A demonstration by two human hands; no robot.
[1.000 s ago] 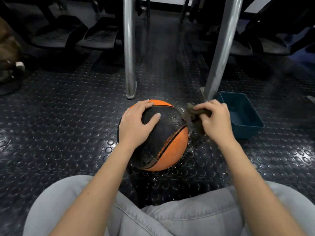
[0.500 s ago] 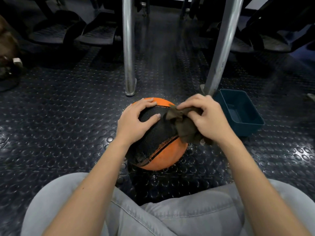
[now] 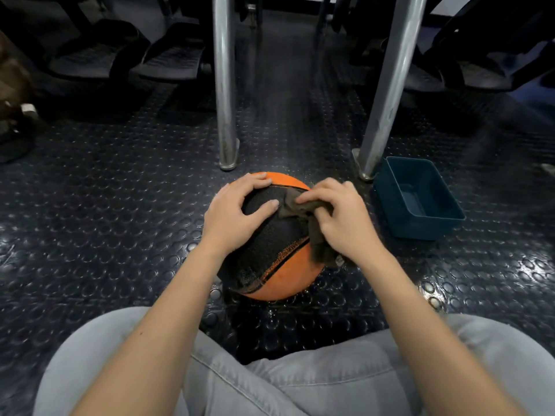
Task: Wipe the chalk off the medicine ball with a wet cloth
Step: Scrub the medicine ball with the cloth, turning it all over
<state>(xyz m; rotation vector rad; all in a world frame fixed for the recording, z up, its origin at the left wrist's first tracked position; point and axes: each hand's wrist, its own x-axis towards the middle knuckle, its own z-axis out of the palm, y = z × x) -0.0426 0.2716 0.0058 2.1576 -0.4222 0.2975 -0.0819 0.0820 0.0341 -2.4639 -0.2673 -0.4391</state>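
The dark studded rubber floor point(image 3: 105, 205) carries the medicine ball point(image 3: 288, 274), a blue tub point(image 3: 420, 232) and two metal legs point(image 3: 224, 85).

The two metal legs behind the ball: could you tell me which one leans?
The right leg leans, its foot beside the blue tub; the left leg stands upright.

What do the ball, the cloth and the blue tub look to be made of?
Medicine ball: likely rubber, matte, pebbled black and orange panels. Cloth: soft brown fabric, bunched under the right hand. Tub: apparently moulded plastic, smooth, thin rigid walls.
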